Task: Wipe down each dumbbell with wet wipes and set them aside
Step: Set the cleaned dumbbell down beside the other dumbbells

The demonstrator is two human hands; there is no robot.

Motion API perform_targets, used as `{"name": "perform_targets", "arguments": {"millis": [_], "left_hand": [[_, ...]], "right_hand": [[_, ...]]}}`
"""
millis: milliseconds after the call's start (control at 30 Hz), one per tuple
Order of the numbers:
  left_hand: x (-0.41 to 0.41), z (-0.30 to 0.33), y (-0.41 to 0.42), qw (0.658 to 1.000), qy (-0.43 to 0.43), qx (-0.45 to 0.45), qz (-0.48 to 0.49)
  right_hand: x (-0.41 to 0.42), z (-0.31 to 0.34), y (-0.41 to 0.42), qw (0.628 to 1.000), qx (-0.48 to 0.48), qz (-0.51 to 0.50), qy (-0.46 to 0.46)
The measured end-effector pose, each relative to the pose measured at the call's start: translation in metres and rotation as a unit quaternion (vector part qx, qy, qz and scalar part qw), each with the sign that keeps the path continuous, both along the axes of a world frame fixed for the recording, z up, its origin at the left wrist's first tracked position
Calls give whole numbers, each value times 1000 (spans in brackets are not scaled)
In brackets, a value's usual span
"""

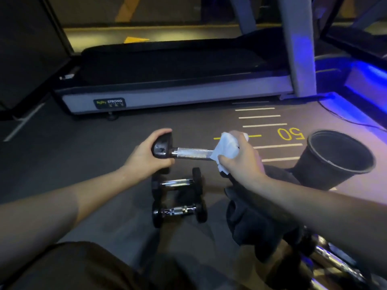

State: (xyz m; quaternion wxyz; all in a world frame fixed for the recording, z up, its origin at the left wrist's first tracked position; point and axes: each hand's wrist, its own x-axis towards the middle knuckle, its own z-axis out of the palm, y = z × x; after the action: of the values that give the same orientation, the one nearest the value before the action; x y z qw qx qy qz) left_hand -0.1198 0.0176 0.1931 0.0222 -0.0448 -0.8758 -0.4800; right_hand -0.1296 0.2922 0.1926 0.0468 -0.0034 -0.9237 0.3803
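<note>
I hold a dumbbell (191, 153) level above the floor, its knurled silver handle running left to right. My left hand (146, 152) grips its black left head. My right hand (240, 158) holds a white wet wipe (227, 148) wrapped round the right end of the handle, and the right head is hidden behind the wipe and hand. Two more black dumbbells lie on the floor below, one (178, 183) nearer the held one and another (180, 211) closer to me.
A black bin (335, 160) lies tilted on the floor at the right. A treadmill (173, 86) stands across the back. A dark cloth (257, 222) lies under my right forearm, with chrome bars (333, 262) at bottom right. The floor carries white lines and a yellow "50".
</note>
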Motion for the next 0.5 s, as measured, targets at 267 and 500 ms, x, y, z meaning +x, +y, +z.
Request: {"name": "perform_targets", "arguments": {"millis": [267,500], "left_hand": [[18,-100,-60,996,-39,41,62],[13,-166,-62,993,-87,59,62]], "right_hand": [[-11,-76,-63,997,22,44,-66],[-17,-136,-66,991,24,32,-128]]}}
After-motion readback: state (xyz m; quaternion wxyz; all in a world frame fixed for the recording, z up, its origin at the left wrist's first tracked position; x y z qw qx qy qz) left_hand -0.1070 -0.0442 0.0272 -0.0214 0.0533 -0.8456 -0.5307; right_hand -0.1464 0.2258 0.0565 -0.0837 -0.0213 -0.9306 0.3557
